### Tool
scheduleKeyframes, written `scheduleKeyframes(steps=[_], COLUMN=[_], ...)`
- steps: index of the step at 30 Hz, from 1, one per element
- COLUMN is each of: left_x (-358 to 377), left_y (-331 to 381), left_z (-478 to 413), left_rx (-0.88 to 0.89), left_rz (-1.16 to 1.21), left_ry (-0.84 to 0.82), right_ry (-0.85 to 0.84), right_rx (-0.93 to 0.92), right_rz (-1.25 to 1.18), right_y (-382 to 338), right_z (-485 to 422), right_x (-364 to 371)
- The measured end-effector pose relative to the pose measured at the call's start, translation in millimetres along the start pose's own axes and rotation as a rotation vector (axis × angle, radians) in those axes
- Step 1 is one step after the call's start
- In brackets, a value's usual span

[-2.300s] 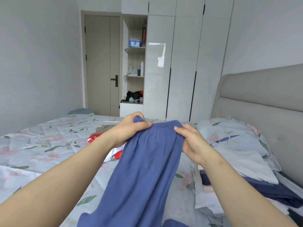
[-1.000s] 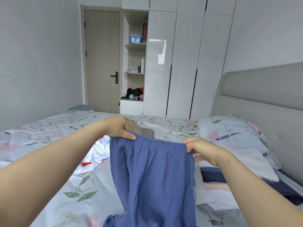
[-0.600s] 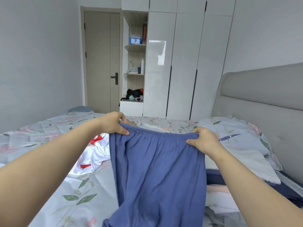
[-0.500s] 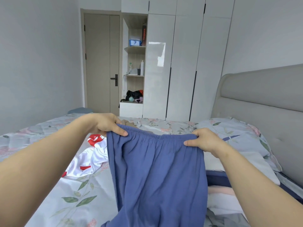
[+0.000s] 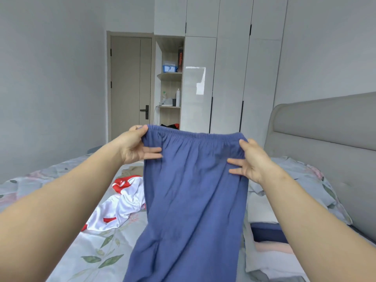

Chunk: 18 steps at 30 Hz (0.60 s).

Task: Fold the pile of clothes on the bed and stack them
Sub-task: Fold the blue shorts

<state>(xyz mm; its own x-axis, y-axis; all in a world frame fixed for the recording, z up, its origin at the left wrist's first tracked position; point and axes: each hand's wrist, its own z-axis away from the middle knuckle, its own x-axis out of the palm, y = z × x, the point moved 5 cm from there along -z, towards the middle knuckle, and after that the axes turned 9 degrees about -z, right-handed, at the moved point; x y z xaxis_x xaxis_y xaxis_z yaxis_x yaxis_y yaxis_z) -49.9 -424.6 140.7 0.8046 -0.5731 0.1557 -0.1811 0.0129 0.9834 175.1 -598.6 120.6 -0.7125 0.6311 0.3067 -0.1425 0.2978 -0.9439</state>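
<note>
Blue trousers (image 5: 193,200) with an elastic waistband hang in the air in front of me, spread wide. My left hand (image 5: 136,147) grips the waistband's left end and my right hand (image 5: 251,160) grips its right end, fingers lying over the cloth. The legs drop down past the bottom edge. On the bed (image 5: 61,231) to the left lies a crumpled white and red shirt (image 5: 120,206). At the lower right sits a stack of folded clothes (image 5: 268,239), dark blue over pink and white.
A brownish garment (image 5: 134,169) lies behind the shirt. A floral pillow (image 5: 301,180) rests by the grey headboard (image 5: 325,143) on the right. White wardrobes (image 5: 227,78), open shelves and a door (image 5: 130,84) stand beyond the bed.
I have lifted the trousers higher, and my view has tilted upward. My hands stay at the two ends of the waistband, fingers now more spread over the cloth.
</note>
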Motion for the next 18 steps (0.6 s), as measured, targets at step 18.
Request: scheduleKeyframes(steps=[18], left_x=[-5.6], left_y=[119.1], left_z=[51.7], left_rx=[0.703], left_rz=[-0.219], left_ry=[0.282], right_ry=[0.045], right_rx=[-0.545], right_rz=[0.008], right_y=[-125.6], right_z=[31.7], right_x=[45.9])
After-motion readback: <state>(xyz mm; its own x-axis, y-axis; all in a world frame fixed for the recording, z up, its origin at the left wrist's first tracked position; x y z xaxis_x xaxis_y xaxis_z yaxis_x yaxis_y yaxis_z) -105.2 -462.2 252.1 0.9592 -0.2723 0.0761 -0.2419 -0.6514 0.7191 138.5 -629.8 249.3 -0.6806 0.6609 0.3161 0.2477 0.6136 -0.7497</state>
